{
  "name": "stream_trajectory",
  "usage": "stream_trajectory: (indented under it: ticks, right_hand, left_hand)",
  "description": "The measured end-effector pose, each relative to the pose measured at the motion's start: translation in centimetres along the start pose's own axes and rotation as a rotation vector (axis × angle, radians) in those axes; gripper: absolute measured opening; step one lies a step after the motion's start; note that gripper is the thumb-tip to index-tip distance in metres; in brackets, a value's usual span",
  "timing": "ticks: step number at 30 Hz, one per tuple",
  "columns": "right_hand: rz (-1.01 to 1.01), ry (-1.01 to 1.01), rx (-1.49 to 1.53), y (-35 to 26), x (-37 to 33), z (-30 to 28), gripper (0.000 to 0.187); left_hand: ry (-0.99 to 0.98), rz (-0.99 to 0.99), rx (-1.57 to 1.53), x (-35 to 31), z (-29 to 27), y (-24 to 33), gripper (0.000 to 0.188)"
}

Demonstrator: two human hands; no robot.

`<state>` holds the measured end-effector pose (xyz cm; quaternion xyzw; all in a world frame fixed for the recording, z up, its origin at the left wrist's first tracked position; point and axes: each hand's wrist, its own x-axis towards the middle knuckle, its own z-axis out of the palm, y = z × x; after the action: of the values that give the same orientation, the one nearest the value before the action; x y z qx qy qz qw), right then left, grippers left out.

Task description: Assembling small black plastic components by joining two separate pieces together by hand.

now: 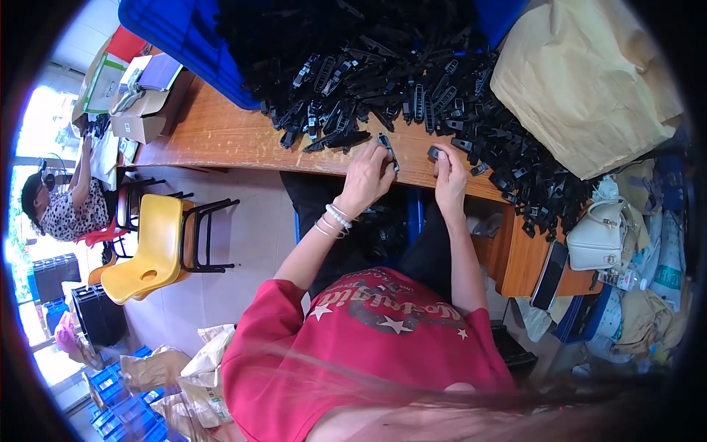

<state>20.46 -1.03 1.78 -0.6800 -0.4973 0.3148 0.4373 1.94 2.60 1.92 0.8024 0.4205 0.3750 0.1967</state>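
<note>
your work surface is the wooden table (213,125). the blue bin (180,55) stands at its far left, and the brown paper sack (582,88) lies to the right. between them, the heap of black parts (353,85) spreads from the bin toward the right end. judging by the heap, most parts are yet to be handled; you cannot tell finished pieces from unfinished ones there. your left hand (366,179) is closed, thumb against fingers, on the long dark piece (389,151) above the table's near edge. your right hand (450,180) pinches the small dark piece (433,152) between thumb and forefinger, near that edge. the two held pieces are apart and not joined.
</note>
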Motion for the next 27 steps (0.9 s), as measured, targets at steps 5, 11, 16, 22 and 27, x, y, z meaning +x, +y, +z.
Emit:
stream_trajectory:
  ticks: [5, 11, 16, 22, 27]
  right_hand:
    - [-0.307, 0.014, -0.277, 0.2, 0.4, 0.0, 0.021]
    - [-0.167, -0.115, 0.013, 0.2, 0.5, -1.1, 0.023]
    - [-0.144, -0.263, 0.091, 0.0, 1.1, -1.3, 0.023]
    - [-0.263, -0.268, 0.044, 0.8, 0.8, -1.4, 0.023]
    - [-0.223, -0.2, 0.104, 0.2, 0.4, -1.0, 0.02]
  left_hand:
    - [-0.023, -0.027, 0.187, -0.2, -0.4, 1.3, 0.018]
    - [-0.181, 0.117, -0.008, 0.2, -0.8, -0.2, 0.02]
    - [-0.176, 0.031, -0.18, 0.6, -1.7, -1.1, 0.023]
    - [-0.144, 0.07, -0.091, 0.5, -1.8, -2.1, 0.018]
    - [-0.164, 0.081, -0.1, 0.6, -1.6, -2.3, 0.019]
